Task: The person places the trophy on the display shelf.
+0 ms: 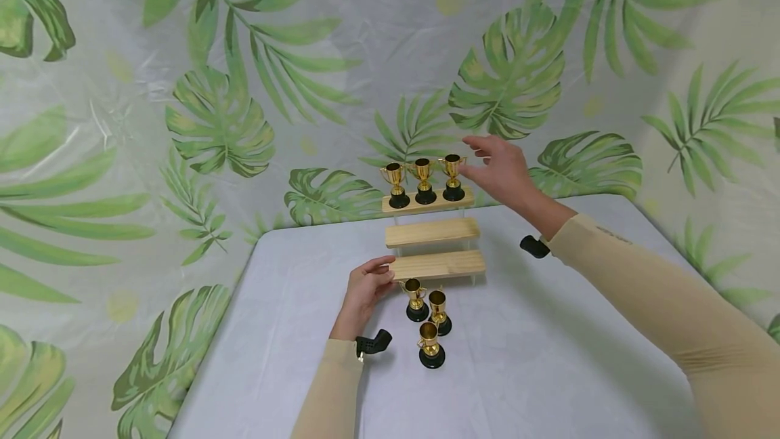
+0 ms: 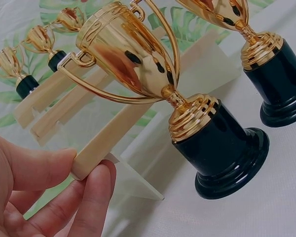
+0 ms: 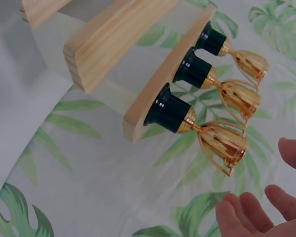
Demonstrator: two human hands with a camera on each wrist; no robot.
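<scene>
My left hand (image 1: 364, 288) pinches the left end of the lowest wooden board (image 1: 439, 265) of a three-step display stand. In the left wrist view the thumb lies on top of the board's end (image 2: 91, 153), with fingers below. My right hand (image 1: 504, 166) is up beside the rightmost small gold trophy cup (image 1: 453, 169) on the top board (image 1: 439, 201). Its fingers are spread and hold nothing; the right wrist view shows a gap between them and the nearest trophy (image 3: 224, 143). Two more trophies, a left one (image 1: 396, 178) and a middle one (image 1: 423, 175), share that top board.
Before the stand, three like trophies stand upright on the white-covered table (image 1: 524, 371): one near the left hand (image 1: 416, 297), another to its right (image 1: 439, 310), a third in front (image 1: 430, 344). The middle board (image 1: 432, 232) carries nothing. A leaf-print curtain (image 1: 378, 73) hangs behind.
</scene>
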